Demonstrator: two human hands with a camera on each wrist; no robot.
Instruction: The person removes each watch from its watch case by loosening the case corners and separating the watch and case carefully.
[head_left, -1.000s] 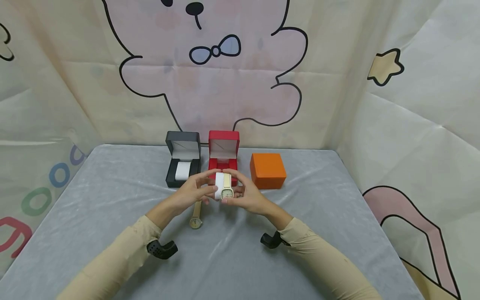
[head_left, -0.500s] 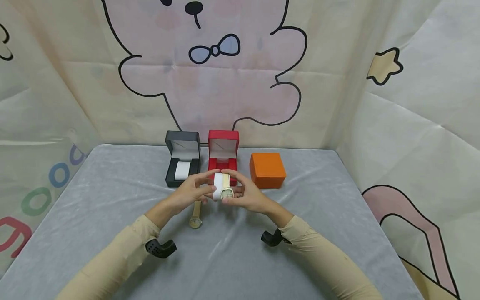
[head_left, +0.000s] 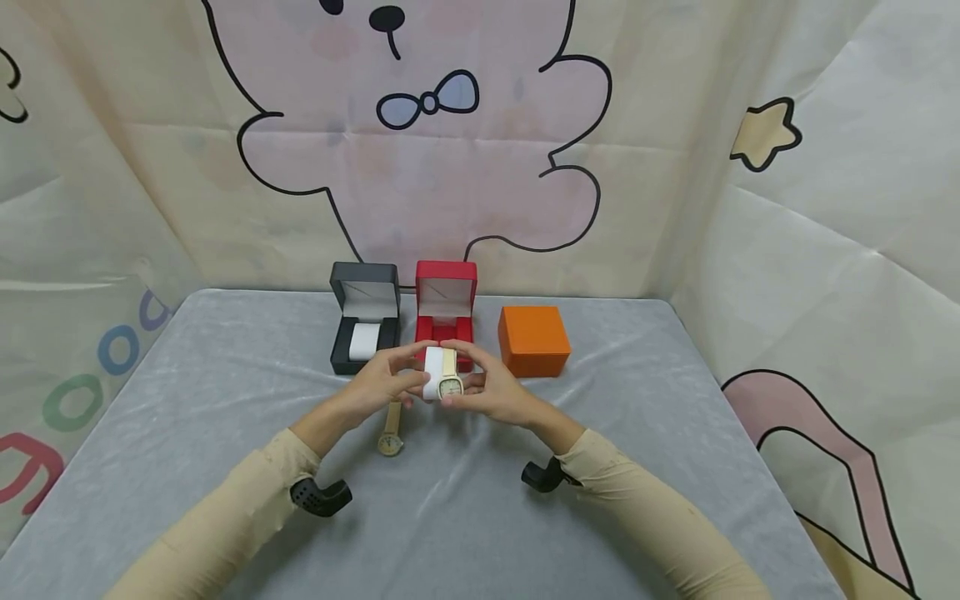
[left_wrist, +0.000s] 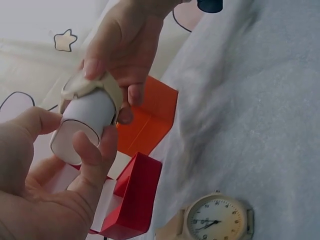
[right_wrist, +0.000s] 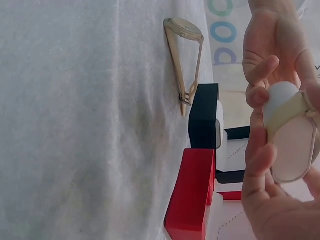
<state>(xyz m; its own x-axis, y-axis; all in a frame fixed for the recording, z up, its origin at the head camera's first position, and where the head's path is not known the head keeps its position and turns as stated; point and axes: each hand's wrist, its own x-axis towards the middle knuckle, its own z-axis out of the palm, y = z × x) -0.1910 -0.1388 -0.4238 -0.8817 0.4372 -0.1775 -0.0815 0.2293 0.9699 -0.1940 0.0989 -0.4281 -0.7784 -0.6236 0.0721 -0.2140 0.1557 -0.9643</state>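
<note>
Both hands hold a white watch cushion (head_left: 432, 372) above the table, in front of the open red watch box (head_left: 447, 289). A cream watch (head_left: 451, 386) is wrapped around the cushion, towards its right end. My left hand (head_left: 377, 386) grips the cushion's left end with thumb and fingers. At the other end, my right hand (head_left: 498, 393) pinches the watch and cushion, its thumb by the watch case in the left wrist view. A second watch (head_left: 391, 443), with a beige strap, lies on the cloth below my left hand; the hand hides part of its strap.
An open dark grey box (head_left: 365, 287) with a white cushion (head_left: 365, 341) inside stands left of the red box. To the right is a closed orange box (head_left: 535, 340). Grey cloth (head_left: 480, 517) covers the table, with printed curtains behind and at the sides.
The cushion and watch have shifted very slightly left in the head view, with both hands keeping their hold. The boxes and the second watch stay where they were.
</note>
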